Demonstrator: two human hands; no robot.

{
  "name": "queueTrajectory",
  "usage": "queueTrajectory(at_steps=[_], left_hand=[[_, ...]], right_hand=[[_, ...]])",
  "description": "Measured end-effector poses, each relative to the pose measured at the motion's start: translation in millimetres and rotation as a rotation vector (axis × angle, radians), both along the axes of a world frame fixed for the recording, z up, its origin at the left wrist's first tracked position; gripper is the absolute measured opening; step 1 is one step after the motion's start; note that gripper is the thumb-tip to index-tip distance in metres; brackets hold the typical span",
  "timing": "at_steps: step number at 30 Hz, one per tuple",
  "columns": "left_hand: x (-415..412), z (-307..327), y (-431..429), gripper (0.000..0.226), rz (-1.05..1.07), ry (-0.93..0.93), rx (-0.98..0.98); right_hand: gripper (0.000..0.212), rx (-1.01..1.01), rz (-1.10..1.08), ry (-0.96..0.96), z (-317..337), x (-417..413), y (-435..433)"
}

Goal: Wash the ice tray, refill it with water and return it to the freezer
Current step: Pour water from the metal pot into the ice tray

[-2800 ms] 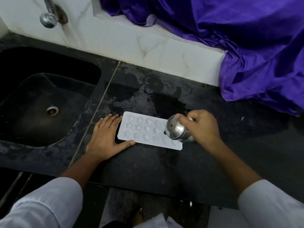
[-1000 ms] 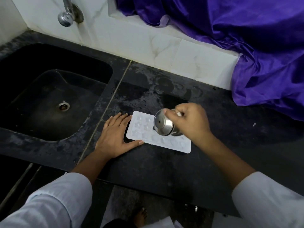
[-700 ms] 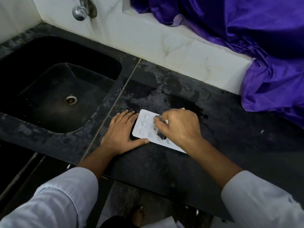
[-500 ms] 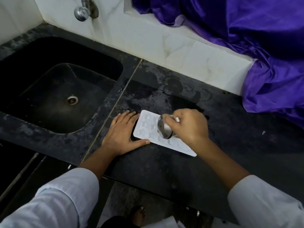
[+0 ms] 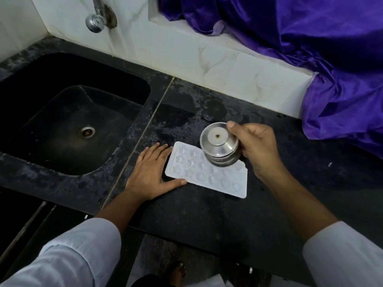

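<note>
Head view: I am filling the ice tray [image 5: 217, 179] from a tipped steel pot [image 5: 219, 146] on the table [image 5: 207, 224].

The white tray lies flat on the dark table, just right of the sink [image 5: 116, 96] and nearer the front edge than the back wall. I have the left hand [image 5: 149, 175] flat with its fingers straight, against the tray's left end, thumb along its near side. I judge this stops the light tray sliding. The right hand [image 5: 257, 148] grips the pot, fingers curled round its body. The pot is tilted so its base faces the camera, above the tray's far edge, and its mouth seems aimed at the cells. I cannot make out any water stream or the fill level.
</note>
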State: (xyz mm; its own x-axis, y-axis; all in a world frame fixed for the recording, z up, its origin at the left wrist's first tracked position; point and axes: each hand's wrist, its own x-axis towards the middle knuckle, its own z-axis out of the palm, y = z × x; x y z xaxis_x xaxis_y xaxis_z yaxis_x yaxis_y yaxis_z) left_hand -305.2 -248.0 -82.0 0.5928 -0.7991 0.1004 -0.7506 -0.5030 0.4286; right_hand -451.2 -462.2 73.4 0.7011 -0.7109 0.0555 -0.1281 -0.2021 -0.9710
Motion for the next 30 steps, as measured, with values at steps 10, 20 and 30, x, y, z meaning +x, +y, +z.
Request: queueTrajectory(at_steps=[10,20,30], left_hand=[[0,-2,0,0.116,0.003,0.004,-0.001],[0,-2,0,0.116,0.002,0.008,-0.005],[0,2,-1,0.114,0.000,0.024,0.010]], right_hand=[[0.056,-1.057,0.255,0.590,-14,42,51],[0.064,-0.697,0.126,0.387,-27,27,27],[0.049,0.368,-0.096,-0.132,-5,-4,-10]])
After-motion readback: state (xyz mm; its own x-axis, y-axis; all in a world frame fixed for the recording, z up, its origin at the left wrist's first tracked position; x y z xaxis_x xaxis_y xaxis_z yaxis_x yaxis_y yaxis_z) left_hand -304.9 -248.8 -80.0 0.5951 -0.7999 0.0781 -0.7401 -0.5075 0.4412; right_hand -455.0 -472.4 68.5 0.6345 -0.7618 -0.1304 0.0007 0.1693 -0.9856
